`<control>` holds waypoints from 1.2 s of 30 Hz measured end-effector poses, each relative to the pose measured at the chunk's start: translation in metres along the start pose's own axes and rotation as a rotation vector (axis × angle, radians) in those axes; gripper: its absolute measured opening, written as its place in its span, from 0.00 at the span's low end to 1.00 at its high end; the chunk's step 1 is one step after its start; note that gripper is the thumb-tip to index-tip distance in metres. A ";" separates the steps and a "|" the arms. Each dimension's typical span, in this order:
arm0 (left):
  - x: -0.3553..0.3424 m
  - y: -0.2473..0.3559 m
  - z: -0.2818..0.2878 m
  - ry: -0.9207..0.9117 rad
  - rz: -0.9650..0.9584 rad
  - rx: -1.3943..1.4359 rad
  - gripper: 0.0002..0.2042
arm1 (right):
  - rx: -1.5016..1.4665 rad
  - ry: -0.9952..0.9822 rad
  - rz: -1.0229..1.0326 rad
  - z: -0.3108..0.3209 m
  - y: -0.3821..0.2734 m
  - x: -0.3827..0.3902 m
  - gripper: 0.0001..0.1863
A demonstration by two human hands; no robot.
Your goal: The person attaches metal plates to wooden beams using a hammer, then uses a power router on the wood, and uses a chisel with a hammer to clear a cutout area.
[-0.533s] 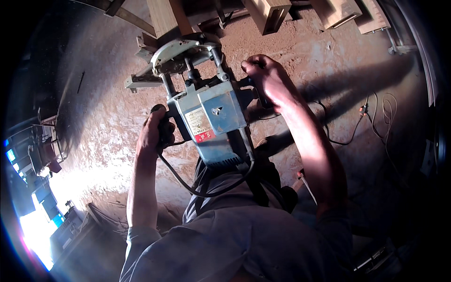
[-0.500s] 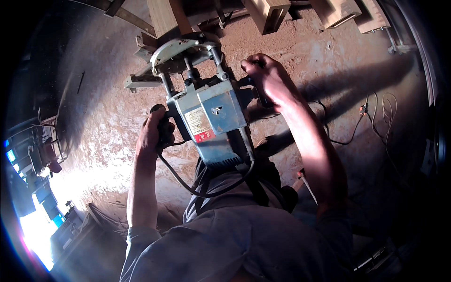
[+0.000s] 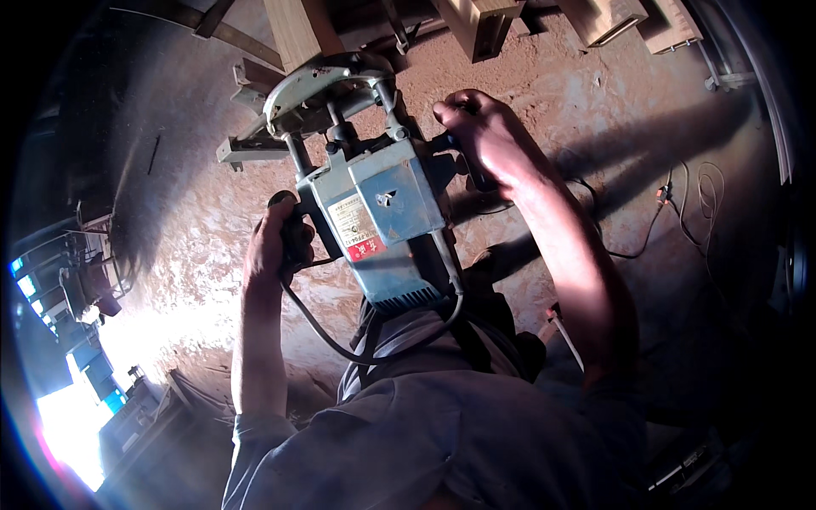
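A blue-grey plunge router (image 3: 391, 212) hangs in front of me, its curved base plate (image 3: 297, 89) pointing away from me at the end of a light wooden piece (image 3: 297, 30). My left hand (image 3: 276, 234) is closed on the black handle at the router's left side. My right hand (image 3: 484, 140) is closed around the right handle, fingers curled over its top. A black power cord (image 3: 319, 327) loops from the left handle area under the motor housing. Whether the base touches the wood is unclear from here.
Several wooden pieces with slots (image 3: 595, 21) sit along the top edge on metal supports. A dusty floor (image 3: 187, 263) lies below, with thin cables and a connector (image 3: 665, 195) at the right and a stand (image 3: 98, 280) at the far left. Bright glare fills the lower left.
The router and both my hands have shifted slightly up and to the left in the picture, the base a little nearer the top. The surroundings also shift slightly as my view moves.
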State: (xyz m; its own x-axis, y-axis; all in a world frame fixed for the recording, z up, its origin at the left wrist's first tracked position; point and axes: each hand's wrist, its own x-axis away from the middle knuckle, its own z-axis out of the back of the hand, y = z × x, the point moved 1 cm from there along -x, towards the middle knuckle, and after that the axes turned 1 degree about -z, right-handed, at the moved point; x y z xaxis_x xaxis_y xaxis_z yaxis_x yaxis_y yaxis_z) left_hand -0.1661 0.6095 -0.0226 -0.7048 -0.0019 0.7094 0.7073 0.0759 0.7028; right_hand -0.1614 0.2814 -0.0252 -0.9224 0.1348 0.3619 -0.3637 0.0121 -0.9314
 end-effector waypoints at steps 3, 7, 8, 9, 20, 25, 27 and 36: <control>0.002 0.001 -0.003 0.051 -0.020 -0.046 0.15 | 0.013 0.004 0.019 0.000 -0.003 0.001 0.21; 0.004 0.005 -0.005 0.071 -0.033 -0.062 0.15 | 0.004 0.011 0.060 -0.001 -0.006 0.000 0.21; 0.005 0.005 -0.005 0.063 -0.053 -0.058 0.15 | 0.000 0.005 0.053 -0.001 -0.006 -0.001 0.21; 0.005 0.006 -0.004 0.075 -0.034 -0.059 0.15 | -0.005 0.000 0.054 -0.002 -0.007 -0.001 0.20; 0.000 0.012 0.002 0.095 -0.011 -0.038 0.15 | -0.037 -0.009 0.072 -0.005 -0.009 -0.006 0.20; -0.002 0.014 0.006 0.048 -0.021 -0.062 0.15 | -0.003 -0.008 0.059 -0.006 -0.009 -0.010 0.21; -0.002 0.016 0.008 0.048 -0.009 -0.062 0.16 | 0.013 -0.013 0.060 -0.007 -0.010 -0.011 0.21; -0.005 0.019 0.008 0.094 -0.026 -0.041 0.14 | 0.054 -0.026 -0.010 -0.009 -0.015 -0.015 0.21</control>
State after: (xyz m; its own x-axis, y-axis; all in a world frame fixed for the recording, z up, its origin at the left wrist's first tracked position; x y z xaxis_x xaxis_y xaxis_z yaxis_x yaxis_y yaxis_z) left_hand -0.1497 0.6188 -0.0128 -0.7158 -0.0972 0.6915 0.6920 0.0339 0.7211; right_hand -0.1408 0.2886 -0.0166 -0.9217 0.1090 0.3723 -0.3783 -0.0400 -0.9248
